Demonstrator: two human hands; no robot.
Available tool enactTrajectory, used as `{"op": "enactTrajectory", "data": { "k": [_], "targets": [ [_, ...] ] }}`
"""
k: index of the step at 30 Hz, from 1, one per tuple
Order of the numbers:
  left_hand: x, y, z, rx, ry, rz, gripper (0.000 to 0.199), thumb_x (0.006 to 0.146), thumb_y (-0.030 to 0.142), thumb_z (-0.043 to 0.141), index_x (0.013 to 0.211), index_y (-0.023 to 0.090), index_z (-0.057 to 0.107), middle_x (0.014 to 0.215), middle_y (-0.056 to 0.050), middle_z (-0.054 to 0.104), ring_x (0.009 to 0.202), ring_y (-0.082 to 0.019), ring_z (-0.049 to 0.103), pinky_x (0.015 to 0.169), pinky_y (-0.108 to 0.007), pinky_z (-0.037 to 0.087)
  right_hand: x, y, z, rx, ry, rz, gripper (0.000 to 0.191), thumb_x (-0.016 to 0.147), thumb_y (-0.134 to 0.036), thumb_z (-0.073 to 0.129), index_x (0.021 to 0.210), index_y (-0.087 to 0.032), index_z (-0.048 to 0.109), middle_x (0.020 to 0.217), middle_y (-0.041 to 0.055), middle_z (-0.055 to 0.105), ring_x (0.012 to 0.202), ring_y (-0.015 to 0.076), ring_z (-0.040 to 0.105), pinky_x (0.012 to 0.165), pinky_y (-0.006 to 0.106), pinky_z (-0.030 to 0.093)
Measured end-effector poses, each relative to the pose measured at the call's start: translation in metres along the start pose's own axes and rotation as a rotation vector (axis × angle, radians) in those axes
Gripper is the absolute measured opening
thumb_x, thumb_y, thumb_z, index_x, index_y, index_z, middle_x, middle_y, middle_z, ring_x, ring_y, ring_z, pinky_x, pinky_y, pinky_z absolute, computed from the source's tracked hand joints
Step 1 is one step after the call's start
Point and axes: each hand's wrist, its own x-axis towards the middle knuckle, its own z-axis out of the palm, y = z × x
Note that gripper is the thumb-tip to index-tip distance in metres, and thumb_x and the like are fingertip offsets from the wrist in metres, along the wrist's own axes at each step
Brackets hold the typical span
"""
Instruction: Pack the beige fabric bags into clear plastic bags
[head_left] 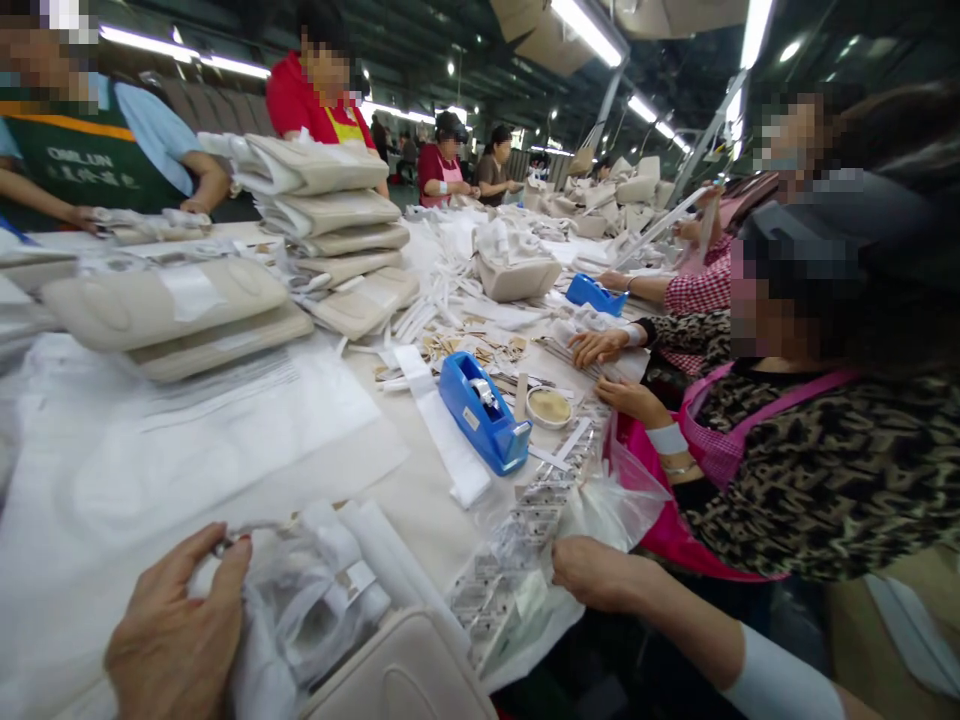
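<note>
At the lower left, my left hand [180, 625] is closed, thumb against fingers, on a strap [259, 525] bundled in thin white wrapping. The wrapping [319, 590] lies beside a beige handbag [405, 675], which is cut off by the bottom edge. Over on the right, my right hand [596, 572] is closed at a clear plastic bag [611, 510], its fingertips partly hidden. Small printed clear packets [517, 560] lie in or under this plastic; I cannot tell which.
A blue tape dispenser [484, 415] and a round tin [550, 406] stand ahead. Stacked beige handbags [330, 215] rise at the left. Close on the right, a co-worker in a patterned top [825, 460] handles thin strips. White plastic sheeting [187, 430] covers the table's left side.
</note>
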Motion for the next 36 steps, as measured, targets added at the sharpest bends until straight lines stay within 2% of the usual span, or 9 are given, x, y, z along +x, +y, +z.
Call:
{"op": "enactTrajectory", "data": {
  "k": [4, 8, 14, 17, 21, 27, 30, 33, 36],
  "targets": [
    [-0.007, 0.019, -0.014, -0.045, -0.009, -0.034, 0.036, 0.077, 0.055, 0.040, 0.098, 0.032, 0.057, 0.106, 0.009, 0.058, 0.072, -0.014, 0.054, 0.083, -0.039, 0.046, -0.026, 0.011, -0.021, 0.160, 0.162, 0.005, 0.015, 0.079, -0.016, 0.054, 0.074, -0.017, 0.068, 0.075, 0.0026, 0.068, 0.071, 0.0139, 0.062, 0.063, 0.021, 0.043],
    [-0.005, 0.016, -0.012, -0.080, -0.025, 0.004, 0.047, 0.072, 0.052, 0.039, 0.101, 0.022, 0.060, 0.112, -0.005, 0.059, 0.077, -0.022, 0.057, 0.087, -0.042, 0.045, -0.034, 0.017, -0.026, 0.248, 0.284, 0.078, 0.004, 0.071, -0.016, 0.060, 0.074, -0.016, 0.062, 0.072, 0.0012, 0.064, 0.068, 0.0136, 0.059, 0.059, 0.021, 0.039],
    [-0.002, 0.016, -0.012, -0.155, -0.019, 0.032, 0.045, 0.068, 0.049, 0.043, 0.097, 0.019, 0.061, 0.110, -0.010, 0.061, 0.083, -0.025, 0.059, 0.087, -0.044, 0.044, -0.039, 0.023, -0.035, 0.530, 0.263, 0.130, 0.049, 0.058, -0.020, 0.070, 0.103, -0.017, 0.051, 0.070, -0.0032, 0.055, 0.066, 0.0145, 0.051, 0.057, 0.022, 0.036],
    [-0.003, 0.015, -0.011, -0.185, 0.020, 0.076, 0.044, 0.069, 0.048, 0.043, 0.095, 0.017, 0.062, 0.107, -0.012, 0.063, 0.091, -0.029, 0.059, 0.088, -0.047, 0.044, -0.047, 0.023, -0.046, 0.597, 0.256, 0.068, 0.029, 0.057, -0.026, 0.071, 0.082, -0.015, 0.060, 0.069, -0.0016, 0.052, 0.066, 0.0140, 0.046, 0.058, 0.023, 0.034],
    [-0.004, 0.010, -0.007, -0.225, 0.193, 0.220, 0.047, 0.075, 0.048, 0.042, 0.094, 0.010, 0.064, 0.099, -0.017, 0.065, 0.094, -0.030, 0.059, 0.088, -0.045, 0.045, -0.059, 0.005, -0.065, 0.902, 0.170, -0.101, 0.031, 0.071, -0.044, 0.063, 0.068, -0.013, 0.064, 0.058, -0.0020, 0.049, 0.055, 0.0091, 0.041, 0.052, 0.021, 0.032],
    [-0.010, 0.006, -0.010, -0.397, 0.343, 0.426, 0.025, 0.079, 0.036, 0.054, 0.089, 0.015, 0.066, 0.090, -0.010, 0.067, 0.088, -0.022, 0.060, 0.087, -0.038, 0.045, -0.046, -0.054, -0.080, 1.483, 0.011, -0.360, 0.031, 0.060, -0.040, 0.074, 0.078, -0.016, 0.073, 0.061, 0.0023, 0.063, 0.051, 0.0093, 0.051, 0.049, 0.019, 0.037],
    [-0.017, 0.008, -0.018, -0.665, 0.132, 0.514, 0.022, 0.081, 0.033, 0.053, 0.094, 0.020, 0.066, 0.098, -0.007, 0.066, 0.097, -0.021, 0.057, 0.093, -0.037, 0.041, -0.025, -0.086, -0.082, 1.537, -0.054, -0.452, 0.031, 0.059, -0.040, 0.075, 0.078, -0.016, 0.075, 0.055, 0.0014, 0.061, 0.045, 0.0072, 0.048, 0.045, 0.017, 0.036],
    [-0.023, 0.011, -0.025, -0.971, -0.374, 0.592, 0.041, 0.081, 0.052, 0.050, 0.108, 0.024, 0.062, 0.115, -0.007, 0.060, 0.112, -0.025, 0.050, 0.098, -0.038, 0.036, -0.002, -0.114, -0.084, 1.523, -0.043, -0.496, 0.026, 0.062, -0.036, 0.075, 0.078, -0.016, 0.075, 0.053, 0.0003, 0.060, 0.042, 0.0054, 0.046, 0.043, 0.016, 0.034],
    [-0.029, 0.017, -0.028, -1.056, -0.742, 0.539, 0.072, 0.059, 0.062, 0.068, 0.120, 0.026, 0.054, 0.123, -0.008, 0.055, 0.113, -0.029, 0.047, 0.096, -0.038, 0.037, 0.014, -0.134, -0.087, 1.604, -0.044, -0.504, 0.027, 0.063, -0.034, 0.074, 0.083, -0.016, 0.074, 0.056, 0.0014, 0.063, 0.049, 0.0092, 0.054, 0.050, 0.019, 0.041]
  ]
}}
